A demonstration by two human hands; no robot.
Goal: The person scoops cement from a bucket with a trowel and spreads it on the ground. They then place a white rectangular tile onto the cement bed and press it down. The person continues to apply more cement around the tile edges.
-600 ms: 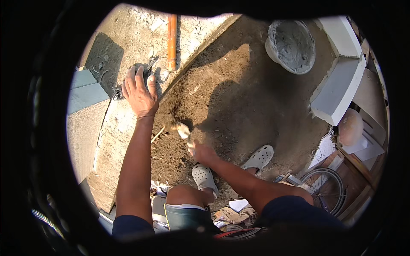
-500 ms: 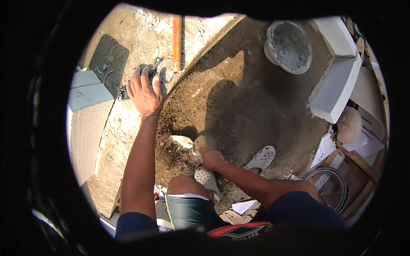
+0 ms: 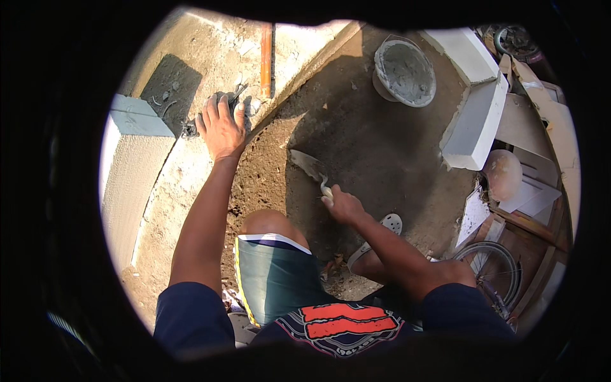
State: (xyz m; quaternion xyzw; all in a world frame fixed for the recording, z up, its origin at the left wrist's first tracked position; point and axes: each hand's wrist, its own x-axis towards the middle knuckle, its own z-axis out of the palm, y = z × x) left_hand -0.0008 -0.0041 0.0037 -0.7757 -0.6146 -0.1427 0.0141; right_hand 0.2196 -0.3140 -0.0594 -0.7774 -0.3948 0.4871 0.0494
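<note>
We find a trowel (image 3: 308, 167) at the middle of the scene, just above or on the bare soil (image 3: 258, 178); whether its blade touches, we cannot tell. The right hand (image 3: 345, 207) is closed around the trowel's handle, the blade angled to the far left. The left hand (image 3: 221, 132) grips nothing that we can see: it lies palm down with fingers a little spread on a pale, sunlit slab (image 3: 181, 184), near the slab's edge. Just beyond the fingers, an orange pipe (image 3: 265, 60) lies on that slab; to the left stands a light block (image 3: 137, 162). At the far right, we see a bucket (image 3: 384, 91) holding grey mortar (image 3: 407, 63), near a row of white blocks (image 3: 474, 124). A pale, perforated clog (image 3: 393, 223) shows at the near right, with a spoked wheel (image 3: 514, 270) and stacked boards (image 3: 541, 223) farther right.
</note>
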